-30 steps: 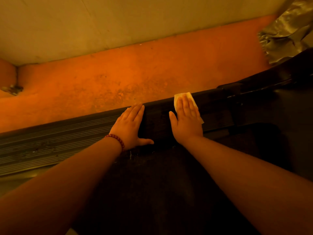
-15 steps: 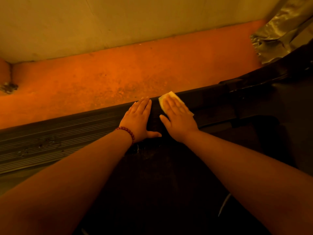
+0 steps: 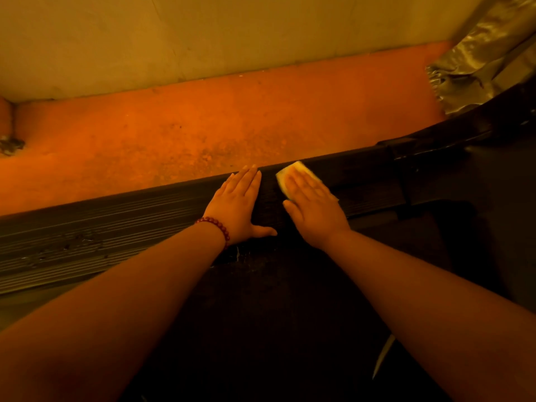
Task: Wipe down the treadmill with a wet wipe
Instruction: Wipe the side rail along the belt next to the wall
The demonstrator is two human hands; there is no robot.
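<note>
The treadmill's ribbed dark side rail (image 3: 95,227) runs from the left edge up toward the right. A folded pale wet wipe (image 3: 291,172) lies on the rail, and my right hand (image 3: 313,207) presses it flat with straight fingers. My left hand (image 3: 239,204), with a red bead bracelet on the wrist, rests flat on the rail just left of the wipe, thumb spread out. The dark running belt (image 3: 275,314) lies beneath my forearms.
An orange floor strip (image 3: 203,134) separates the rail from a pale wall (image 3: 203,33). Crumpled silvery sheeting (image 3: 475,62) sits at the top right by the treadmill's dark front housing (image 3: 478,184). Some debris (image 3: 10,145) lies in the far left corner.
My right hand has slid the wipe leftward along the rail, closing the gap to my left hand. My left hand has stayed planted on the rail.
</note>
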